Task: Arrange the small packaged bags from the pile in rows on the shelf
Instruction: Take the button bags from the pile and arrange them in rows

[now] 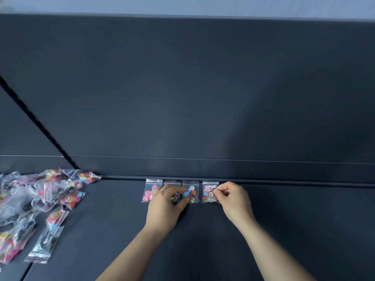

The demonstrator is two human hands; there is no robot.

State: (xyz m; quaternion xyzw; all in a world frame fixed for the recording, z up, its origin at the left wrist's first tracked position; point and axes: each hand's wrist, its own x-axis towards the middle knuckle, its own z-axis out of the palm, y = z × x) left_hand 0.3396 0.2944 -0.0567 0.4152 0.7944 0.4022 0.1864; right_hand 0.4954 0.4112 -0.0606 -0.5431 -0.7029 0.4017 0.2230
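Bags sit four in a row on the shelf (284, 230), tops against the foot of the back panel (203, 98): first bag (151, 192), second bag (172, 183), third bag (191, 191), fourth bag (209, 192). Your left hand (165, 205) covers the second bag, its fingers (178, 188) curled and pinching it, tips reaching the third bag's edge. Your right hand (233, 199) pinches the fourth bag's outer edge. The pile (40, 199) lies loose toward the panel's left end, well apart from the row.
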